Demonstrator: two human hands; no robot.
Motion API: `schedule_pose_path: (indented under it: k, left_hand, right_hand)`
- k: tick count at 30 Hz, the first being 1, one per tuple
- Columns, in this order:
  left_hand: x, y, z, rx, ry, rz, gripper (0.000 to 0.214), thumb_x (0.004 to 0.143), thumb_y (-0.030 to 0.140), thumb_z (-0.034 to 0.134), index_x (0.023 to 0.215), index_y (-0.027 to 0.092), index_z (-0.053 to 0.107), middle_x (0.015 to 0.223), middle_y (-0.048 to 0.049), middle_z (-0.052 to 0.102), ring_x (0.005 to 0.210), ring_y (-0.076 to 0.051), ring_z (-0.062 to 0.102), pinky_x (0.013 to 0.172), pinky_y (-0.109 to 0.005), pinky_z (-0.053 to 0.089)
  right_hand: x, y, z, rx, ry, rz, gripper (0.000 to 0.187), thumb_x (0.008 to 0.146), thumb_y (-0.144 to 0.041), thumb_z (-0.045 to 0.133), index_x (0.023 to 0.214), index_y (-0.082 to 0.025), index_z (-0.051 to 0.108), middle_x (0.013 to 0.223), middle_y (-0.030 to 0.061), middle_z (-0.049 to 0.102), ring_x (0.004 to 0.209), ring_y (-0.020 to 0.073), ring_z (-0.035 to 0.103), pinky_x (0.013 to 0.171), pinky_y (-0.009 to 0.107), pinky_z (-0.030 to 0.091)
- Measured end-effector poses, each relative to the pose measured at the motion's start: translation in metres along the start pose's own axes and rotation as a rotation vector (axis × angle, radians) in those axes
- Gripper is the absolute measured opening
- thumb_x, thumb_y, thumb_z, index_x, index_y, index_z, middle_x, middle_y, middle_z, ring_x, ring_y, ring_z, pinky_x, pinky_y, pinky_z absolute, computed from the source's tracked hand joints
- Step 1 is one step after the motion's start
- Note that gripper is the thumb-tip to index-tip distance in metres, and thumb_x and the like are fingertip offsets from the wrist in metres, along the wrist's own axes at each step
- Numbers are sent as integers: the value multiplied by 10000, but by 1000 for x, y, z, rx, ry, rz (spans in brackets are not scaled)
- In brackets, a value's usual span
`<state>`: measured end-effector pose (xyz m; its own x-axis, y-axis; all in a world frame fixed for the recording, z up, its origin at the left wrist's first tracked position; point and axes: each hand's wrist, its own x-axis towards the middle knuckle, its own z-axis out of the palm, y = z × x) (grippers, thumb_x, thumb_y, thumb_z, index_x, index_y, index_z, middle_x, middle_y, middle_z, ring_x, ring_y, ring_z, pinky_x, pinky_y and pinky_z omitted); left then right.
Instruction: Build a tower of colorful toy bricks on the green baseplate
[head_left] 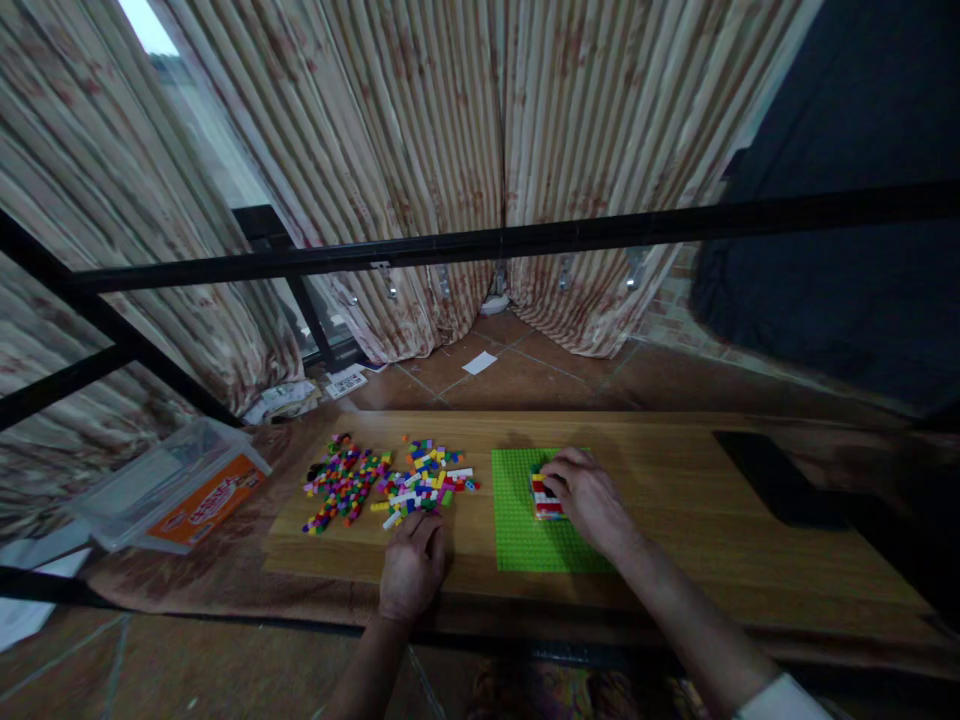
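A small layered build of toy bricks (pixel 546 508), with red and white rows showing, stands on the green baseplate (pixel 514 545). My right hand (pixel 589 497) is closed at its upper right side, thumb and fingers pinched against it. The hand covers part of the build, so any single brick in the fingertips is hidden. My left hand (pixel 412 562) rests at the near edge of a pile of loose bricks (pixel 424 480) in white, blue, yellow and other colours. Its fingers curl downward, and the fingertips are out of sight.
Another pile of small mixed bricks (pixel 349 480) lies farther left on the wooden board (pixel 465 425). A clear plastic box with an orange label (pixel 199 515) sits beyond the board's left end. On the right lies a flat black object (pixel 780 480). A dark metal bar (pixel 450 250) crosses behind.
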<state>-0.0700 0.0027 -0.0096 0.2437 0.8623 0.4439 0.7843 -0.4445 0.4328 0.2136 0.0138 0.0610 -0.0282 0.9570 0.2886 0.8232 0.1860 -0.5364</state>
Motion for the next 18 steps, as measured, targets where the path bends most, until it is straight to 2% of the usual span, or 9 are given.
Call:
schedule_pose_path:
  k: [7, 12, 18]
  left_hand:
    - [0, -2, 1, 8, -3, 11, 149, 909, 219, 466, 901, 204, 615, 896, -48, 633, 833, -170, 600, 773, -301, 498]
    - [-1, -3, 1, 9, -10, 15, 149, 910, 224, 469, 901, 207, 616, 896, -47, 633, 838, -171, 600, 768, -297, 500]
    - [0, -1, 0, -10, -26, 1, 148, 915, 226, 461, 899, 208, 608, 885, -46, 627, 835, -175, 595, 772, -303, 497]
  right_hand:
    - [3, 10, 10, 24, 54, 110, 138, 782, -176, 570, 745, -232, 691, 899, 33, 610, 883, 189, 578, 832, 321, 446]
    - [5, 15, 15, 82, 97, 196, 84, 739, -225, 609, 779, -225, 683, 904, 36, 619, 862, 195, 593, 821, 344, 464]
    - [-5, 21, 14, 173, 216, 191, 252, 775, -359, 575, 951, -208, 673, 1001, 73, 641, 959, 227, 588, 887, 386, 457]
